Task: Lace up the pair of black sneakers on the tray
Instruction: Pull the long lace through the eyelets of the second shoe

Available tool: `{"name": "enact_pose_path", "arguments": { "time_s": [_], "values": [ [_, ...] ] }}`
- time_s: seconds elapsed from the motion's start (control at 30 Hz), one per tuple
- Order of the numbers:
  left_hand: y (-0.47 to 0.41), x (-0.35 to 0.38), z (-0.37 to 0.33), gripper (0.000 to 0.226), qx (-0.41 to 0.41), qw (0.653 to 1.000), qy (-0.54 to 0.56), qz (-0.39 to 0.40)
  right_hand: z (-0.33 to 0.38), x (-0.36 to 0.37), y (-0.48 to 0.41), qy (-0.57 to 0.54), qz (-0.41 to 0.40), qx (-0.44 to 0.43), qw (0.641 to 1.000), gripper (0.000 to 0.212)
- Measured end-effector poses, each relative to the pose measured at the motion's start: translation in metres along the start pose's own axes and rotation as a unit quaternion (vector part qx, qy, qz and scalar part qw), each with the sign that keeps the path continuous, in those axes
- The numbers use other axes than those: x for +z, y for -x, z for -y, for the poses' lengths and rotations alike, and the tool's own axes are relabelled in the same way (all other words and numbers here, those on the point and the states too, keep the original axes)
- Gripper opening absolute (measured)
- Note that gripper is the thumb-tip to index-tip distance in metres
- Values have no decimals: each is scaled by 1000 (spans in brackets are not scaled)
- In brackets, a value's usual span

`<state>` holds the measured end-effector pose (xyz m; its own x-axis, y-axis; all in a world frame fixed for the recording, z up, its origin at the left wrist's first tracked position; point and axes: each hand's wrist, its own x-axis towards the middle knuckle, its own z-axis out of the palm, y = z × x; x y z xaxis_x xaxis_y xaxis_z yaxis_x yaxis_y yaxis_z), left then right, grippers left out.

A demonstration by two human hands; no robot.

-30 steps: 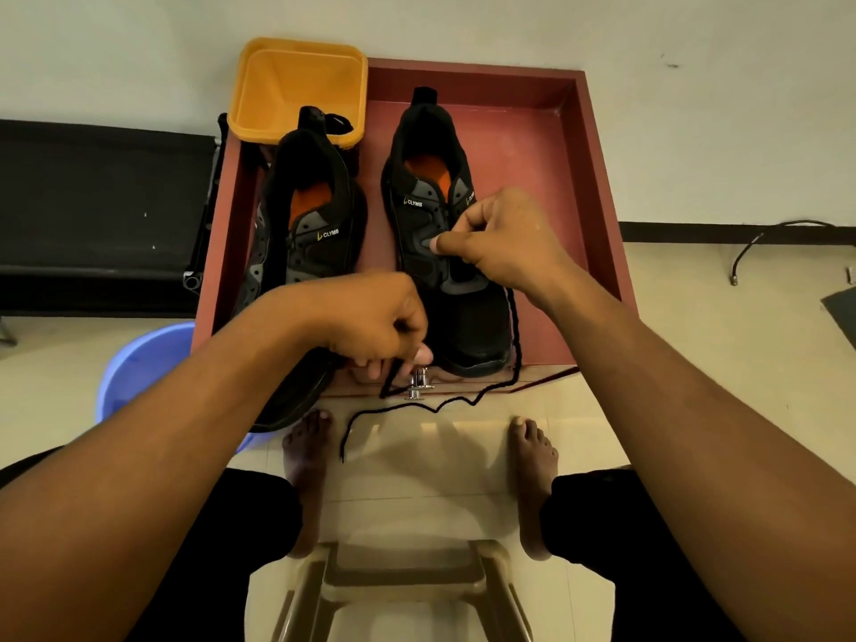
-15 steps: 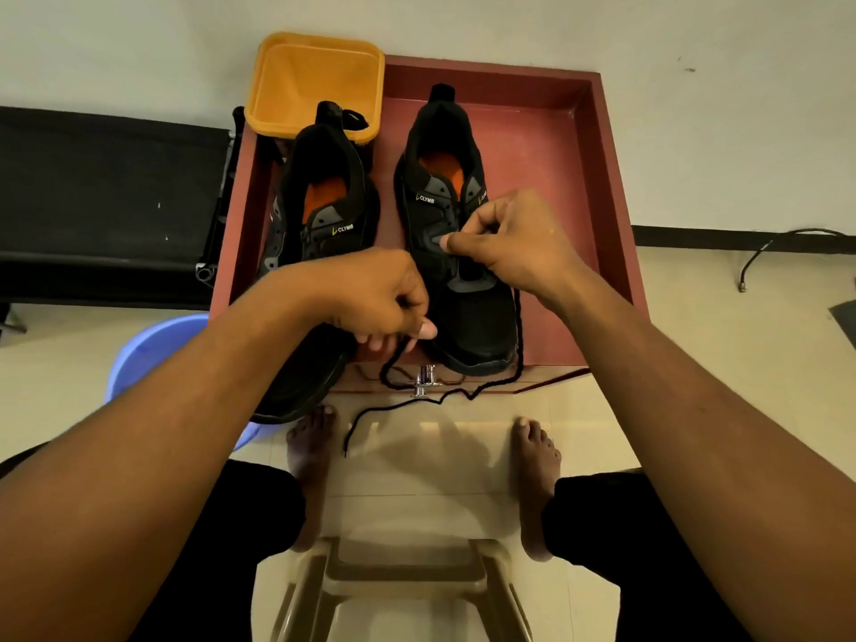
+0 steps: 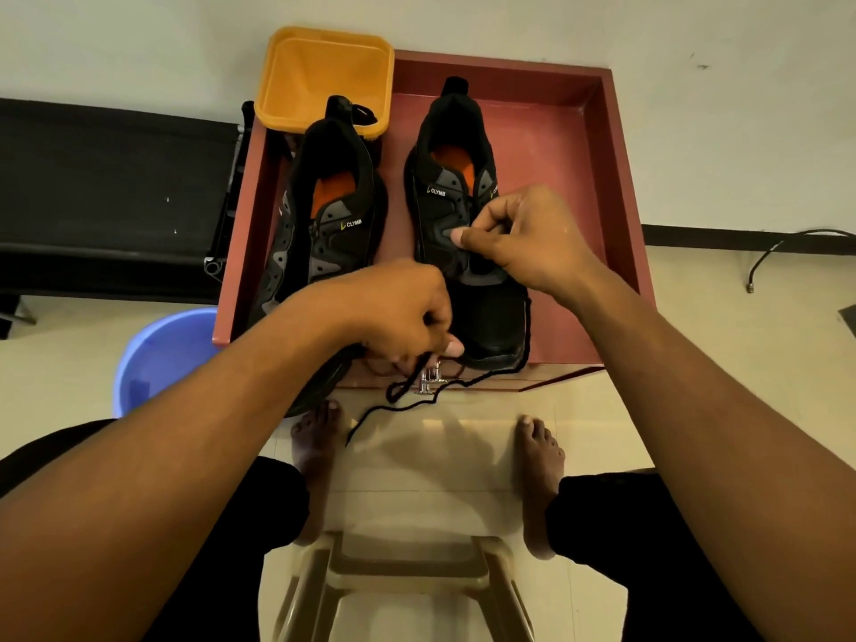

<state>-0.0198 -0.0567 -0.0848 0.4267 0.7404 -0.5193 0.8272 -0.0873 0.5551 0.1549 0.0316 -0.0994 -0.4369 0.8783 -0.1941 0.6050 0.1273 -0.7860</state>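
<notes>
Two black sneakers with orange insoles stand on a dark red tray (image 3: 616, 187), toes toward me. The left sneaker (image 3: 324, 224) juts over the tray's front edge. At the right sneaker (image 3: 456, 196), my right hand (image 3: 523, 238) pinches at the eyelets over the tongue. My left hand (image 3: 398, 312) is curled near its toe and grips a black lace (image 3: 417, 391). The lace runs along the right sneaker's right side, crosses the tray's front edge and dangles toward the floor.
A yellow plastic tub (image 3: 324, 76) sits on the tray's back left corner. A blue basin (image 3: 162, 359) stands on the floor at the left, a black bench (image 3: 106, 192) behind it. My bare feet and a beige plastic stool (image 3: 407, 576) are below the tray.
My left hand, holding the lace, rose a little and the lace's loose loop shifted at the tray's front edge. The right hand stayed at the eyelets.
</notes>
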Motion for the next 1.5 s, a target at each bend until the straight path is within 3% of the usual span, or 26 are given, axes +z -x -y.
{"name": "enact_pose_path", "arguments": {
  "time_s": [0.13, 0.2, 0.27, 0.33, 0.4, 0.5, 0.57, 0.67, 0.73, 0.87, 0.93, 1.0, 1.13, 1.2, 1.27, 1.33, 1.47, 1.5],
  "values": [
    [-10, -3, 10, 58, -69, 976, -44, -203, -1, -3, -1, 2, 25, -12, 1000, 27],
    [-13, -1, 12, 52, -59, 967, -38, -245, -1, 0, 1, 7, 25, -16, 1000, 28],
    [-14, 0, 13, 41, -8, 976, -15, -218, -3, 1, 3, -5, 21, -9, 1000, 28],
    [-10, -2, 11, 35, 22, 991, 29, -129, -3, 3, 1, -13, 14, -2, 1000, 28],
    [-5, -4, 10, 34, 12, 997, 64, -49, -3, 4, 0, -6, 8, 2, 1000, 29],
    [-1, -11, 13, 32, -20, 993, 116, -4, -2, 5, -1, 18, 5, -4, 1000, 28],
    [-2, -13, 13, 35, -42, 995, 82, -26, 1, 4, 1, 46, 8, -21, 999, 27],
    [-14, -4, 13, 40, -38, 987, -13, -153, -1, 1, 4, 76, -5, -49, 996, 27],
    [-15, -4, 13, 34, -5, 986, 6, -167, -3, 3, 5, 74, -21, -54, 996, 27],
    [-4, -5, 0, 32, 6, 998, 54, 45, -5, 8, 6, 59, -33, -31, 997, 26],
    [0, 4, -3, 32, 10, 994, 55, 89, -5, 7, 5, 57, -28, -28, 998, 25],
    [2, 6, 1, 34, -13, 998, 37, 43, -4, 2, 3, 61, -10, -33, 998, 24],
    [-3, -1, 9, 55, -61, 989, -29, -132, -3, -4, 2, 86, -5, -48, 995, 24],
    [-8, 1, 9, 51, -52, 978, -19, -202, -2, -1, 3, 90, -4, -56, 994, 24],
    [-12, 0, 9, 38, -23, 975, -10, -220, -3, 0, 2, 80, -6, -50, 996, 25],
    [-11, -4, 9, 30, 5, 982, 21, -188, -4, 2, 2, 70, -11, -42, 997, 25],
    [-1, 2, -4, 23, 23, 996, 70, 48, -5, 7, 3, 64, -20, -35, 997, 27],
    [0, 8, -5, 23, 21, 994, 81, 74, -4, 6, 3, 69, -18, -37, 997, 28]
  ]
}}
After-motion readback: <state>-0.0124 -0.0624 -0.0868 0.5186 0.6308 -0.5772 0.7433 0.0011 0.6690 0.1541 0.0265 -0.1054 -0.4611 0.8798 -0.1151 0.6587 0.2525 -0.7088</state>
